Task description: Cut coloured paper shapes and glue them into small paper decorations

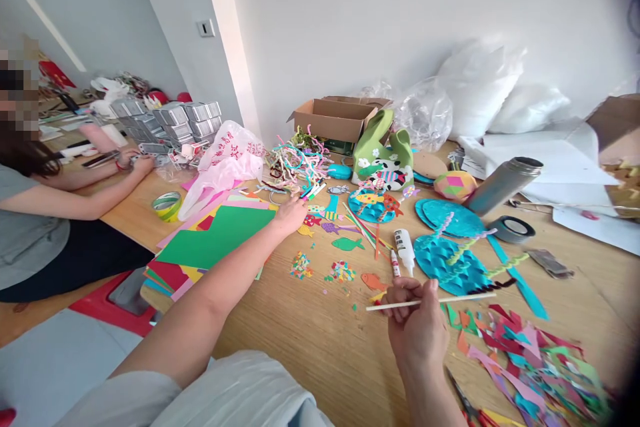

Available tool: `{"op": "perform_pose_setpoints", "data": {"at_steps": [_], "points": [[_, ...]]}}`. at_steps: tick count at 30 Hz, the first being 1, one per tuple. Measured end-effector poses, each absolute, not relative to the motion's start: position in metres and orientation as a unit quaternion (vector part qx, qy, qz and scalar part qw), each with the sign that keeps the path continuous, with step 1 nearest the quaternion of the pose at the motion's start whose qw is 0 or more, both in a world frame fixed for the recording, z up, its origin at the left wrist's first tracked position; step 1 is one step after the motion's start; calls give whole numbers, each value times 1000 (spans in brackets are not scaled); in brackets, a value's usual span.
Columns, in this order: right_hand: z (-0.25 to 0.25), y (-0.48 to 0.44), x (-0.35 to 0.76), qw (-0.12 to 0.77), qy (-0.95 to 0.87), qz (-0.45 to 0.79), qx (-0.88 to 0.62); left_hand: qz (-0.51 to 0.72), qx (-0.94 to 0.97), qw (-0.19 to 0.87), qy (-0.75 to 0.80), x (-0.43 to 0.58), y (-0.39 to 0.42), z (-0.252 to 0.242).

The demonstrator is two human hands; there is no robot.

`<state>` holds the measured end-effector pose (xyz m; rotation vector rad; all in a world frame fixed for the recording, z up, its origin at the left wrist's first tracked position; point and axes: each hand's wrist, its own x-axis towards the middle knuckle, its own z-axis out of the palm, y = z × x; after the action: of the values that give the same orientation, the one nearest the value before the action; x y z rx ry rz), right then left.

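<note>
My right hand point(417, 323) is closed in a pinch on a thin pale wooden stick point(450, 300) that lies level above the wooden table point(320, 347). Just behind it are a white glue bottle point(405, 250) and blue paper discs point(447, 263). My left hand point(290, 213) reaches far out, fingers curled at the corner of a stack of coloured paper sheets point(215, 240), close to small paper fish point(347, 243). What its fingertips hold, if anything, I cannot make out.
Another person sits at the left with hands near stacked metal tins point(165, 120). A pink plastic bag point(225, 160), tangled pipe cleaners point(297, 163), a cardboard box point(333, 120), a steel flask point(503, 183), tape rolls point(511, 229), paper scraps point(535, 360) and scissors point(465, 403) crowd the table.
</note>
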<state>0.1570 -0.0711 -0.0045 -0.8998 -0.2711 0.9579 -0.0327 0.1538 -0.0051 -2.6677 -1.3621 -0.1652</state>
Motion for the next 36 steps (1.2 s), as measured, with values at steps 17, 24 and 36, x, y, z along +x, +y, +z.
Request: {"op": "perform_pose_setpoints", "data": {"at_steps": [17,24,36], "points": [[1,-72,174,781,-286,91,-548,-456,-830,-15,-321,-22,28,-24],[17,-83,184,585,-431,84,-682,-510,-793,1,-334,-32,38,-27],[-31,-91,199,265,-687,66,-673,-577,-740,-38,-343,-38,31,-15]]}}
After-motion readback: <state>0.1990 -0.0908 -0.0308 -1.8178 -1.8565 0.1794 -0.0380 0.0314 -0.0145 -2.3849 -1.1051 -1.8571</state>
